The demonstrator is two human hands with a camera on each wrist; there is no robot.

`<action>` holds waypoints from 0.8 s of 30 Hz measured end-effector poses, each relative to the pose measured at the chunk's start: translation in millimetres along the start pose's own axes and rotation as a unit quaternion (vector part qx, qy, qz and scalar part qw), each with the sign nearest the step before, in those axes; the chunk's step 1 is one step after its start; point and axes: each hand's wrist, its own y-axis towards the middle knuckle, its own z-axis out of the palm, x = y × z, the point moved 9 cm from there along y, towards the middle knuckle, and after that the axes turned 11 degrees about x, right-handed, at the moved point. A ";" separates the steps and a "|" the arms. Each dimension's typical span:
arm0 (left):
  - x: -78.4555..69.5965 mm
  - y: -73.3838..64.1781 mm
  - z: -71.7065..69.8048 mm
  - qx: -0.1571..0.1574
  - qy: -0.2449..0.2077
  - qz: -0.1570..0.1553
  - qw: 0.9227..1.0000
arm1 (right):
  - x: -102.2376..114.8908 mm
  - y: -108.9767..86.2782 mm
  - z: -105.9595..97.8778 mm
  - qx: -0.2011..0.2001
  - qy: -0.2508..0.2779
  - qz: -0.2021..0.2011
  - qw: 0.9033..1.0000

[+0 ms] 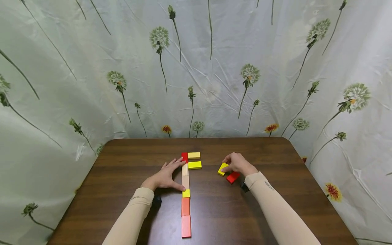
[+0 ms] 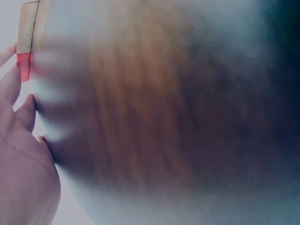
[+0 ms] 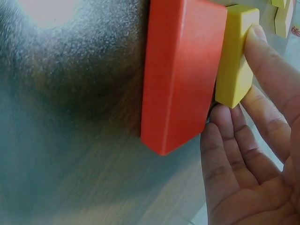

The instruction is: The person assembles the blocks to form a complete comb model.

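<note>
My left hand (image 1: 165,177) spreads along a straight column of wooden blocks. Its fingertips touch near the red block (image 1: 184,156) at the far end, and the thumb rests by a small yellow block (image 1: 186,194). Between them lie a striped natural-wood block (image 1: 185,169) and a plain pale block (image 1: 185,181). To the right, my right hand (image 1: 240,164) pinches a yellow block (image 3: 234,56) between thumb and fingers. Just nearer than it lies a loose red block (image 3: 185,79), close to the fingertips in the right wrist view.
Nearer along the column lie an orange-red block (image 1: 185,206) and a pinkish-red block (image 1: 186,227). A pale yellow block (image 1: 194,156) and a bright yellow block (image 1: 195,165) stick out to the right from its far part. Behind the brown table (image 1: 137,146) hangs a dandelion-print curtain (image 1: 214,85).
</note>
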 end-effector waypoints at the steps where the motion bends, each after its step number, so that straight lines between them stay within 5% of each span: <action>1: -0.3 0.0 -0.1 0.000 -0.001 0.000 1.000 | -0.1 0.1 -0.2 0.000 -0.003 -0.002 1.000; 24: -1.0 -1.6 -0.3 0.002 -0.008 -0.001 1.000 | 2.3 0.5 -2.0 -0.041 -0.043 0.010 0.998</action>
